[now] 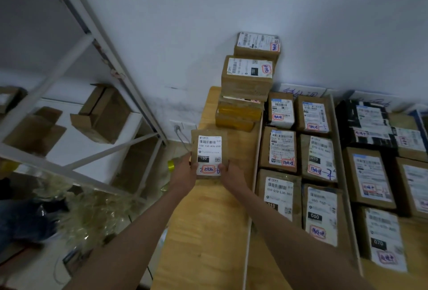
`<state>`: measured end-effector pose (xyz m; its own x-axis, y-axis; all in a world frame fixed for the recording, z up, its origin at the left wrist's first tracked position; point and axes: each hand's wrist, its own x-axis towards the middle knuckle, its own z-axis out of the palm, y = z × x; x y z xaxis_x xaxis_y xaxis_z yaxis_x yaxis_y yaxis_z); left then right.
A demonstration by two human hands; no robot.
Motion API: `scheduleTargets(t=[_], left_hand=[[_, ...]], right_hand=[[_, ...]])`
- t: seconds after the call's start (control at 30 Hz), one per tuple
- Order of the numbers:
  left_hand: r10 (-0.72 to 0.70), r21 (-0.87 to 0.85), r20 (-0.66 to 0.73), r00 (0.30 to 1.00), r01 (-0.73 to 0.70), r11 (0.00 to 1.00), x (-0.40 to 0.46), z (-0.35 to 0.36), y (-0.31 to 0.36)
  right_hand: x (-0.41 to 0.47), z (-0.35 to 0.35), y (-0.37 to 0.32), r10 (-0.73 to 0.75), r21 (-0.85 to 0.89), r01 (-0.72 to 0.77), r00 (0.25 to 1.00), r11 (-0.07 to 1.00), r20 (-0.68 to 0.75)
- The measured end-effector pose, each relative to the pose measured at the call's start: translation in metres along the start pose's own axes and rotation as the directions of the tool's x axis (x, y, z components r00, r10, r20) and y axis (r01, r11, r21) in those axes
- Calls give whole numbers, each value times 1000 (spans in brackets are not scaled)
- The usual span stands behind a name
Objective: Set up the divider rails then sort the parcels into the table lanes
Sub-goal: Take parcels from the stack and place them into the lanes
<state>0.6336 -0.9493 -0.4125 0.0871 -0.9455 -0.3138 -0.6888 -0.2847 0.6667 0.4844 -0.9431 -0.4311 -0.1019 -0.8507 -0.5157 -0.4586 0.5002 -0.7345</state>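
I hold a brown cardboard parcel (209,148) with a white label marked 150 over the left lane of the wooden table (203,232). My left hand (185,174) grips its near left corner and my right hand (231,174) grips its near right corner. Beyond it, a stack of parcels (246,81) leans against the wall at the lane's far end. A thin divider rail (257,150) separates this lane from the one to the right, where several labelled parcels (298,157) lie in rows. A second rail (342,162) borders a further lane of parcels (370,174).
A white metal shelf frame (92,58) stands at the left with several open cardboard boxes (102,113) on it. Clear plastic wrap (88,215) lies heaped below it. A wall socket with a cable (178,129) sits by the table's left edge.
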Motion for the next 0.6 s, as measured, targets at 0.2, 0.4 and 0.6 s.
scheduleTargets(t=[0.2, 0.4, 0.6], left_hand=[[123, 36, 30, 992, -124, 992, -24, -31, 10], [285, 228, 95, 954, -300, 926, -44, -79, 49], [476, 565, 129, 870, -459, 686, -73, -119, 82]], right_hand=[[-36, -14, -17, -24, -34, 22, 997, 999, -75], [-83, -54, -50, -14, -18, 10, 973, 1000, -229], [-140, -91, -74, -13, -71, -11, 943, 997, -332]])
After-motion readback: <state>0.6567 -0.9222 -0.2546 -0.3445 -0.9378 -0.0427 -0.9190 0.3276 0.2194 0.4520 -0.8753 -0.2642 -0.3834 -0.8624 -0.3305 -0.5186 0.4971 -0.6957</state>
